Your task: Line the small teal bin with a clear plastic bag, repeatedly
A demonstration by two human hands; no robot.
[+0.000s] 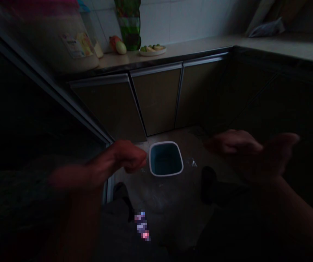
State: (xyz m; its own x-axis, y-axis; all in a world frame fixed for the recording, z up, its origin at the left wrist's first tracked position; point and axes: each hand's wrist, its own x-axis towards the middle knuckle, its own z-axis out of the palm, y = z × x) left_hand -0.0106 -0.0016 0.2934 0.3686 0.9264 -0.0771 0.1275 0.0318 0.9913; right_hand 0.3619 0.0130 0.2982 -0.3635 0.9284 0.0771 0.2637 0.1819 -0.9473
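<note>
My left hand is in the air left of a small bin. Its fingers are bent inward and its thumb points away to the left, with nothing visible in it. To the bin's right, my right hand is also raised, thumb stretched out to the right and fingers loosely curved. I see nothing in that hand either, though its fingertips are blurred and dark. The bin has a white rim and a blue-green inside, and stands on the floor between my feet. Neither hand touches it.
Low cabinets run behind the bin under a counter. On the counter are a large pink-lidded container, a green packet and a plate of food. A scrap of clear plastic lies beside the bin.
</note>
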